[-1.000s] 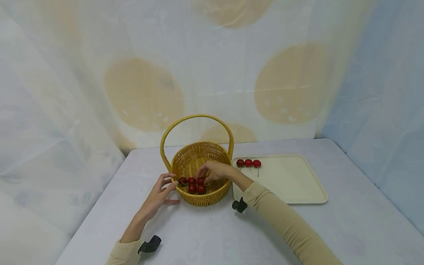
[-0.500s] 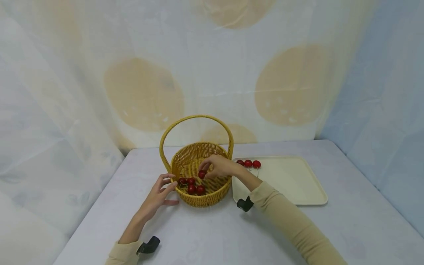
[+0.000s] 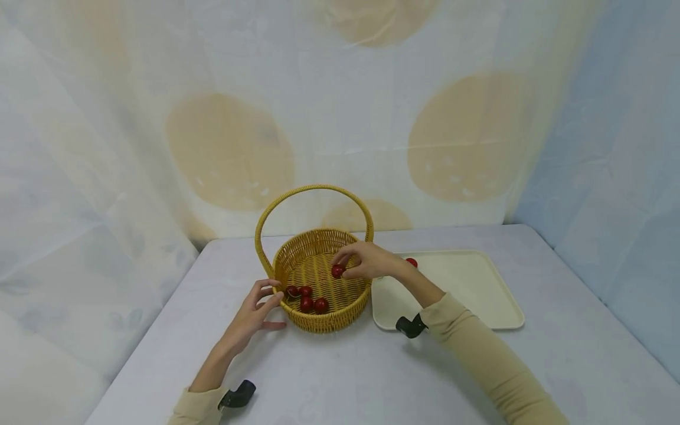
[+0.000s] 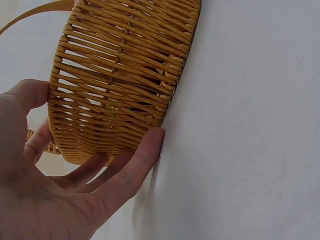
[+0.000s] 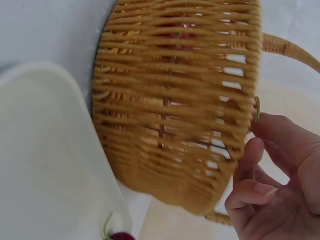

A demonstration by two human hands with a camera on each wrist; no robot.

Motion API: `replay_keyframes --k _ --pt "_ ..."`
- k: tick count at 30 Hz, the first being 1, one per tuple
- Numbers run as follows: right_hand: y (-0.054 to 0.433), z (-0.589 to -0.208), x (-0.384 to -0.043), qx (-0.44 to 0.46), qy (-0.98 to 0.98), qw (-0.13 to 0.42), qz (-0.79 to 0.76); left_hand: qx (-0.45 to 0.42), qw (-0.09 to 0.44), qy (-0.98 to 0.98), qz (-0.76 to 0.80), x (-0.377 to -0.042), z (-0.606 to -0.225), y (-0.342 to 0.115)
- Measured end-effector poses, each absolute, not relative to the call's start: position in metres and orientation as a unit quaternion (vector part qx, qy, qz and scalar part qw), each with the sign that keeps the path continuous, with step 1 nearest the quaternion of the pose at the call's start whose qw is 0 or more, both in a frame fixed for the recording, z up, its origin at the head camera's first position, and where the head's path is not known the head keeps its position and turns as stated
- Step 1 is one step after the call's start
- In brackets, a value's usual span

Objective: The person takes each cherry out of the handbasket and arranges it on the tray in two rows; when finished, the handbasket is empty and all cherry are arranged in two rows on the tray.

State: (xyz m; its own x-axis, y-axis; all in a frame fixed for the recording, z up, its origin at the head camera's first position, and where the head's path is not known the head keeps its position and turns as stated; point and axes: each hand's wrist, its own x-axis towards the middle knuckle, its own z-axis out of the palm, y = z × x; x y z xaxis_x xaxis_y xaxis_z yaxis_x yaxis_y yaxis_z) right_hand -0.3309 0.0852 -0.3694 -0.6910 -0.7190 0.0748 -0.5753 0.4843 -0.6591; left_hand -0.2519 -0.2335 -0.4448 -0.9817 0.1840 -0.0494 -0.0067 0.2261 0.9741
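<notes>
A yellow wicker basket (image 3: 324, 321) with a tall arched handle stands mid-table, with several dark red cherries (image 3: 306, 304) at its near left inside. My left hand (image 3: 249, 319) holds the basket's left side, its thumb at the rim and other fingers against the outer wall in the left wrist view. Over the basket's right half, my right hand (image 3: 366, 260) pinches one cherry (image 3: 337, 271) between thumb and fingers, raised off the woven bottom. In the right wrist view, a green stem (image 5: 257, 109) shows above the rim beside the right hand (image 5: 280, 175); the wicker wall hides the fruit itself.
Right of the basket lies a cream tray (image 3: 457, 295). One cherry (image 3: 411, 262) shows at its far left corner, partly behind the right forearm. Hanging cloth (image 3: 340, 118) closes off the back and sides of the white-covered table (image 3: 329, 378).
The right hand has picked a cherry from the group in the basket and carried it up and rightward. Its arm now covers most cherries on the tray. The left hand stays at the basket.
</notes>
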Motion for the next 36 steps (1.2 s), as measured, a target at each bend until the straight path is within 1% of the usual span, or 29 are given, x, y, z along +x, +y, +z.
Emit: replay_keyframes --k 6,14,26,36 --pt "0.107 -0.363 -0.325 -0.365 0.857 0.099 -0.351 0.055 0.074 0.781 0.618 -0.252 -0.443 -0.234" --pt "0.137 -0.362 -0.322 -0.35 0.848 0.107 -0.383 0.054 0.075 0.78 0.619 -0.252 -0.444 -0.235" --pt "0.192 -0.373 -0.318 -0.319 0.862 0.079 -0.386 0.069 0.079 0.777 0.621 -0.251 -0.442 -0.234" --pt "0.23 -0.389 -0.322 -0.274 0.885 0.044 -0.374 0.07 0.081 0.777 0.62 -0.251 -0.441 -0.233"
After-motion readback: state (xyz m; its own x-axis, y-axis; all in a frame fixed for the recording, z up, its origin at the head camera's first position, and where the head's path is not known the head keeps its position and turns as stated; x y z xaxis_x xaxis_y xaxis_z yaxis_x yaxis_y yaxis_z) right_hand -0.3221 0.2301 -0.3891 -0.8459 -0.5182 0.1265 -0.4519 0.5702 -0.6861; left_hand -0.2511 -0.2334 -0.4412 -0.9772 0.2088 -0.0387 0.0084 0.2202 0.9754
